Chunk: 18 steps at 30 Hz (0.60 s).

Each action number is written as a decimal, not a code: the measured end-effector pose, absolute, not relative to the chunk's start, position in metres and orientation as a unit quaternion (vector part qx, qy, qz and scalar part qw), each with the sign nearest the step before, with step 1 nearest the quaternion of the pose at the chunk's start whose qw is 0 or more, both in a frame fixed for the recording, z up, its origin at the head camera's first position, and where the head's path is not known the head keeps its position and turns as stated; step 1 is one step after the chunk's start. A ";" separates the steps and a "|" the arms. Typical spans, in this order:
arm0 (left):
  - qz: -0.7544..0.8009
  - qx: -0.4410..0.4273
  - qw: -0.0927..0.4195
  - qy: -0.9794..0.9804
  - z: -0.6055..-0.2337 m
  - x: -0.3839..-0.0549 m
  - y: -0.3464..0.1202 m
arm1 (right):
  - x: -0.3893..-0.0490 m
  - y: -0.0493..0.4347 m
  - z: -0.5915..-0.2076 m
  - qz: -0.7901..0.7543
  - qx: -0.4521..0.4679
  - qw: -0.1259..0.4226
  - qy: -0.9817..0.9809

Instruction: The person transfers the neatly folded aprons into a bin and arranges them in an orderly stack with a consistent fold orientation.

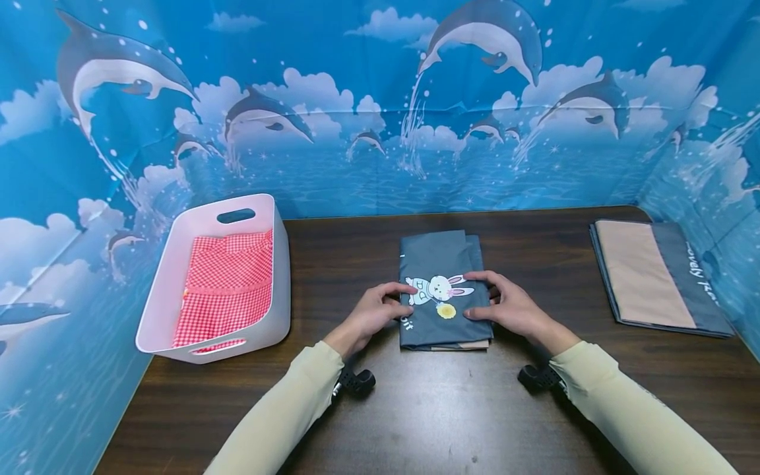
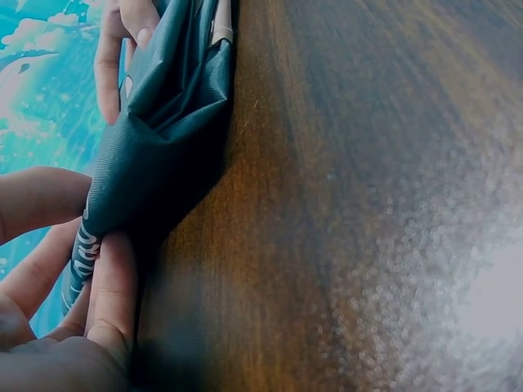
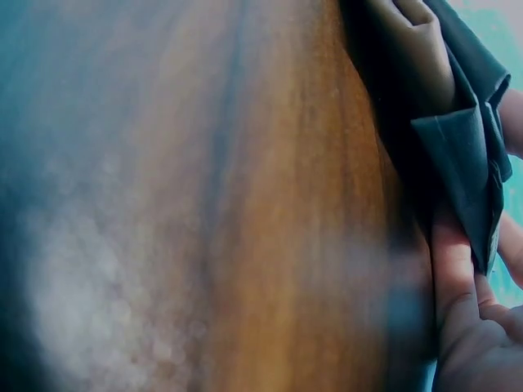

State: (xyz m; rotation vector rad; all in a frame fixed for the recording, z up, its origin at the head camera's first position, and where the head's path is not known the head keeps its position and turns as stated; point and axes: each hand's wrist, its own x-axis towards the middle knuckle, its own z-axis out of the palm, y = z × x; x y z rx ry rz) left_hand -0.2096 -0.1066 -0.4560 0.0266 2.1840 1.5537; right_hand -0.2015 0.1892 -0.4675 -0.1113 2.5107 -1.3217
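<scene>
A folded dark grey cloth (image 1: 433, 257) with a white rabbit and a yellow round print lies on the table in front of me. My left hand (image 1: 371, 315) pinches its left edge. Lettering on the cloth shows beside those fingers in the left wrist view. At the opposite edge, my right hand (image 1: 518, 313) pinches the cloth, thumb and fingers on either side of the layers. The wrist views show loose, puckered folds along the near side, with a beige layer (image 3: 429, 69) peeking out from inside. Fingertips under the cloth are partly hidden.
To the left stands a white plastic bin (image 1: 282, 284) with handle holes, holding red-and-white checked cloth (image 1: 228, 284). Another folded cloth, beige and dark grey (image 1: 644, 274), lies at the right of the dark wooden table (image 1: 427, 422). A blue dolphin-print curtain (image 1: 356, 178) borders the table's back and sides.
</scene>
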 end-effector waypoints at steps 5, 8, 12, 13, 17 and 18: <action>0.558 0.008 0.230 0.797 -0.455 -0.210 -0.106 | -0.202 0.189 -0.469 -0.459 -0.044 0.143 0.876; 0.557 0.011 0.231 0.797 -0.455 -0.211 -0.105 | -0.201 0.189 -0.469 -0.461 -0.046 0.140 0.875; 0.562 0.017 0.234 0.793 -0.454 -0.211 -0.105 | -0.201 0.190 -0.469 -0.465 -0.048 0.142 0.873; 0.563 0.016 0.237 0.792 -0.453 -0.211 -0.105 | -0.200 0.190 -0.468 -0.466 -0.048 0.144 0.872; 0.565 0.017 0.241 0.789 -0.452 -0.212 -0.106 | -0.200 0.190 -0.466 -0.478 -0.046 0.156 0.863; 0.565 0.017 0.241 0.789 -0.452 -0.213 -0.106 | -0.199 0.190 -0.465 -0.485 -0.047 0.159 0.859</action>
